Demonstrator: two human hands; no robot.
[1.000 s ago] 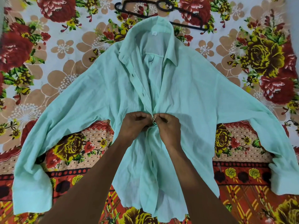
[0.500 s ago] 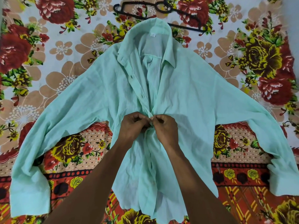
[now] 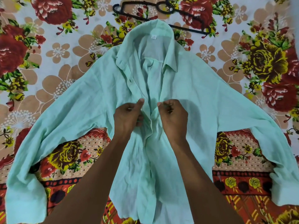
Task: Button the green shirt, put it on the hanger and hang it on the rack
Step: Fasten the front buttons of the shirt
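Since a second ago, left hand (image 3: 127, 115) and right hand (image 3: 173, 115) are drawn apart at mid-placket of the green shirt (image 3: 202, 97), fingers curled pinching each front edge; next button judged due.

The shirt (image 3: 186, 94) is coloured a plain pale mint green, with a small white label (image 3: 153, 37) seen inside its collar. Above the collar, a black hanger (image 3: 161, 16) is seen. Beneath the shirt, a bedsheet (image 3: 48, 54) is printed with red and yellow roses, tan blossoms and green leaves on white; below the sleeves, its ground is turned orange-red with yellow checks.
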